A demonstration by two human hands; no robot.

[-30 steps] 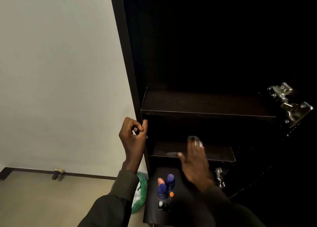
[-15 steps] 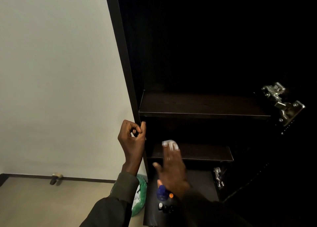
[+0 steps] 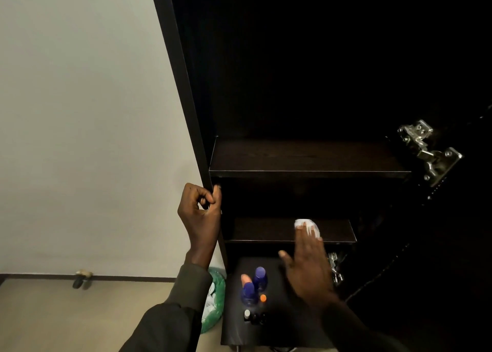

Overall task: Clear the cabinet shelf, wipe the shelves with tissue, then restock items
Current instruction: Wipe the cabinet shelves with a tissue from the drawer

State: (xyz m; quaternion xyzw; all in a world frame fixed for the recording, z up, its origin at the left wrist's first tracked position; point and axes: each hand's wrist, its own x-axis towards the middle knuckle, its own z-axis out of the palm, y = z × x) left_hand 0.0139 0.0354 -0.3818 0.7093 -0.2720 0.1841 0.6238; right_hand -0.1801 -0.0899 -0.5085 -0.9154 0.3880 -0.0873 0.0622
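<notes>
My left hand (image 3: 200, 213) gripped the cabinet's side panel (image 3: 183, 90), fingers curled round its front edge. My right hand (image 3: 308, 263) lay flat, straight fingers pressing the white tissue (image 3: 307, 226) onto the lower shelf (image 3: 266, 230). I could read no labels on the blue-capped bottles (image 3: 254, 285) below.

A pale wall (image 3: 80, 125) is seen to the left of the dark furniture, and a beige floor (image 3: 66, 317) is met along a dark skirting strip (image 3: 119, 277). A small doorstop (image 3: 81, 279) is fixed just beside that strip. A green and white bag (image 3: 214, 302) is seen on the floor. Two metal hinges (image 3: 428, 152) are mounted at the right, one higher, one lower.
</notes>
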